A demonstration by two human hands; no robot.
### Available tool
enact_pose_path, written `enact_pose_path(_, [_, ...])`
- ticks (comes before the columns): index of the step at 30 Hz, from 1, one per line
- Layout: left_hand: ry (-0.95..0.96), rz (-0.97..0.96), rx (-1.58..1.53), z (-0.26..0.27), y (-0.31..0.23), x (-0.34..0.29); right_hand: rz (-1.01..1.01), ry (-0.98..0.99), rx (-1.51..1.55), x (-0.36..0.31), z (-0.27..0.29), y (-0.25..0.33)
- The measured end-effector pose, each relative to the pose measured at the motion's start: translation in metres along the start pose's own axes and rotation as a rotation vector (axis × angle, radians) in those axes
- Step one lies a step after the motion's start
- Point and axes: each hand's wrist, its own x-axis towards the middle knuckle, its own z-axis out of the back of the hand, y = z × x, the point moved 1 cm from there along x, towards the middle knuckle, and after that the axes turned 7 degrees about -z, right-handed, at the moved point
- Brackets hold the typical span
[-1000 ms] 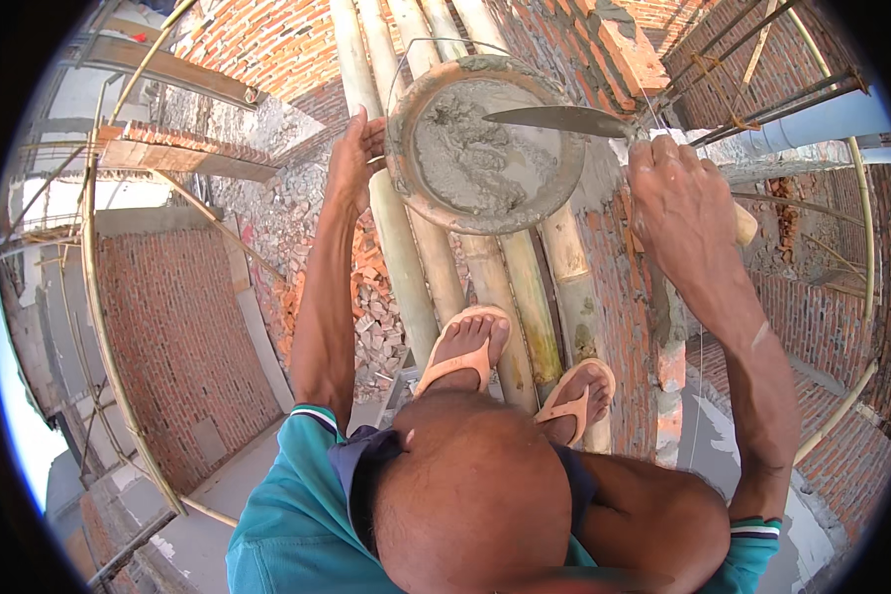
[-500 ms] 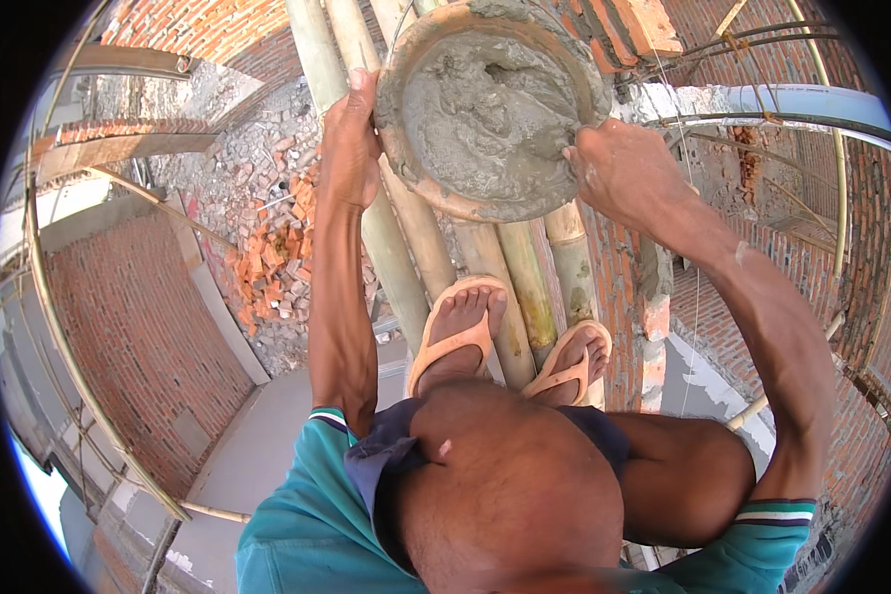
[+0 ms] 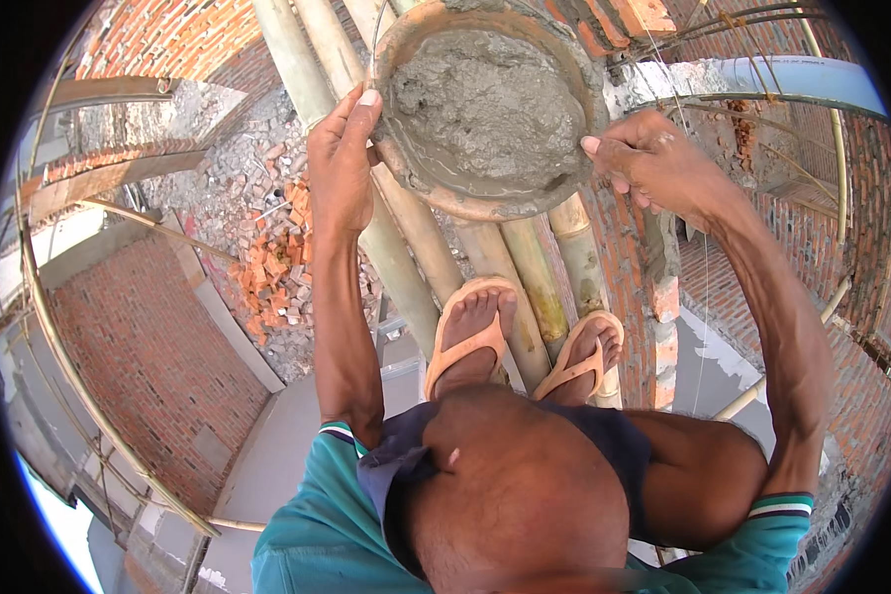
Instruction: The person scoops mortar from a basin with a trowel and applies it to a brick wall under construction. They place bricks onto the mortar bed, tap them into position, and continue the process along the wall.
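Observation:
A round bucket (image 3: 406, 170) of wet grey mortar (image 3: 490, 104) rests on bamboo poles ahead of my feet, its rim smeared with mortar. A thin wire handle stands at its left side. My left hand (image 3: 342, 163) grips the left rim, thumb on the edge and the other fingers partly hidden. At the right rim is my right hand (image 3: 658, 168), its fingers curled and a fingertip on the edge. Part of its grip is hidden under the hand. The mortar surface looks lumpy and fairly level.
My sandalled feet stand on bamboo poles (image 3: 401, 259) high above the ground. A brick wall top (image 3: 624, 287) runs along the right, with a taut string (image 3: 704, 327) beside it. Broken bricks (image 3: 277, 267) lie far below on the left. A pale blue pipe (image 3: 802, 81) is at upper right.
The mortar has shifted from swirled with a hollow to flatter and lumpier. My right hand has turned and loosened from a tight fist; my left hand has slid slightly down along the rim.

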Motion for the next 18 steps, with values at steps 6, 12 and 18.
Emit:
enact_pose_path(6, [-0.046,0.033,-0.031,0.022,0.008,0.001,0.047,0.029,0.111,-0.015,-0.001,-0.007])
enact_pose_path(12, [-0.152,-0.049,-0.012,0.046,0.038,0.001,0.066,0.002,0.244,-0.054,-0.009,-0.041])
enact_pose_path(18, [-0.434,0.023,0.244,0.075,0.058,-0.023,0.128,-0.053,0.388,-0.121,-0.044,-0.149])
